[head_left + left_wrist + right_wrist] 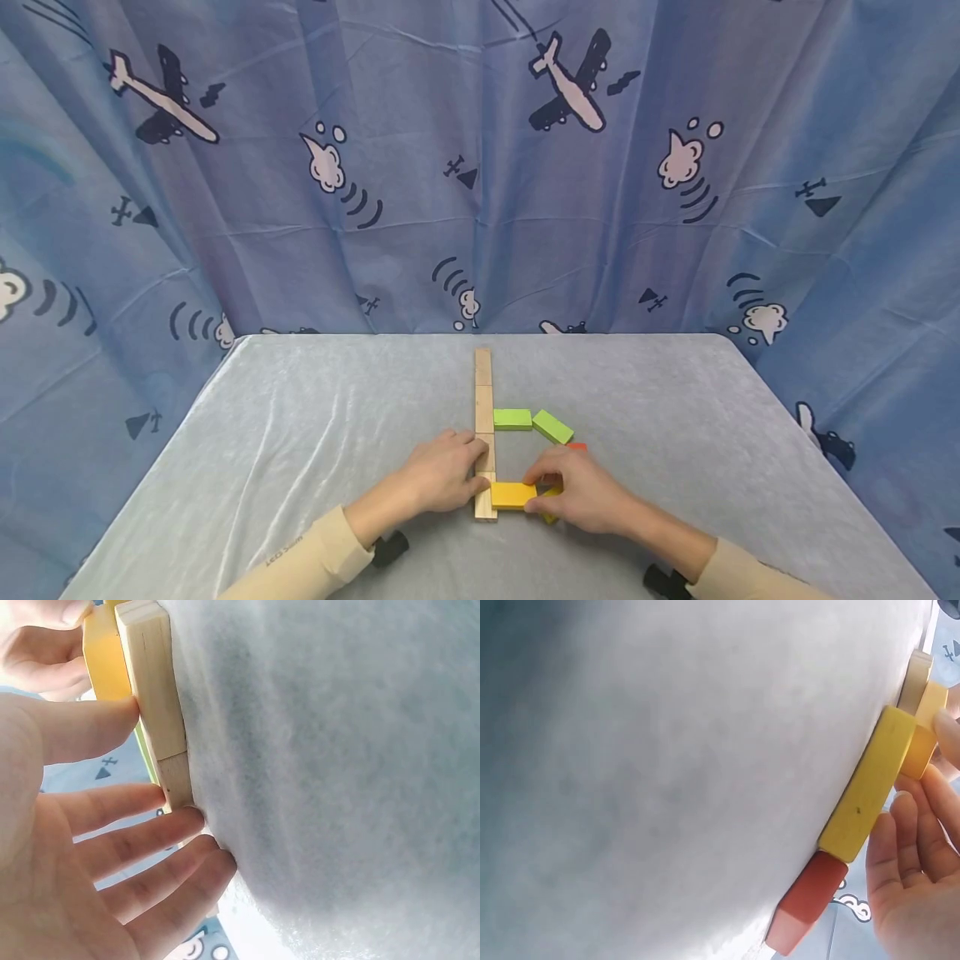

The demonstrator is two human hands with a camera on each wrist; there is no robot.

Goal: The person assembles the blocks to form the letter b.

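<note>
A straight row of natural wooden blocks (484,408) runs away from me along the table. My left hand (447,471) is at its left side; in the left wrist view the thumb and extended fingers (142,847) touch the wood. Against the row's near right side lies an orange-yellow block (512,496), whose right end my right hand (588,492) pinches between thumb and fingers. A yellow block (870,784) sits beside it at an angle, partly hidden by that hand in the head view. A red block (806,900) follows it.
Two green blocks, one straight (512,419) and one slanted (552,427), curve from the row's right side toward the red one. A pale grey cloth covers the table (337,400). Behind stands a blue curtain (405,167) with airplane prints.
</note>
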